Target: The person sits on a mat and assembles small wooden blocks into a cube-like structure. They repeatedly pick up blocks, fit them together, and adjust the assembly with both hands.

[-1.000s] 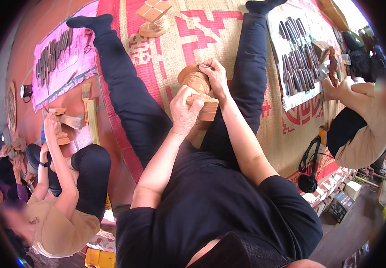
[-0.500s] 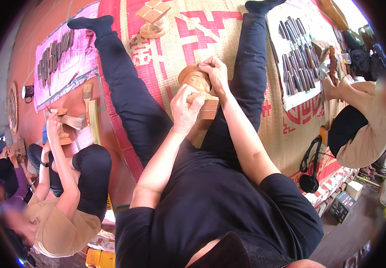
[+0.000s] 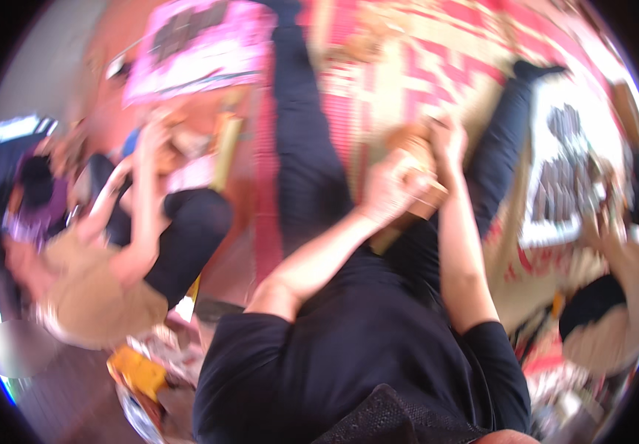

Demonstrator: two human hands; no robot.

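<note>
A carved, pale brown wooden piece (image 3: 413, 140) with a rounded body and a squared block end is held between my thighs, above the mat. My left hand (image 3: 392, 189) is wrapped over the block end, gripping it. At the right side of the rounded part, my right hand (image 3: 448, 144) is closed with its fingers bent against the wood. Motion blur smears both hands, so I cannot make out whether a small thing is pinched in the right fingers. The carving's underside is hidden.
A red and cream woven mat (image 3: 268, 163) lies under my legs, with another blurred wooden piece (image 3: 367, 41) ahead. Dark tools rest on a pink cloth (image 3: 186, 81) and a white sheet (image 3: 538, 233). One person (image 3: 97, 288) works at my left; another (image 3: 608, 325) sits at right.
The whole view has swung, so the scene sits further right in the picture and is blurred. Both hands stay at the wooden piece, in much the same grip.
</note>
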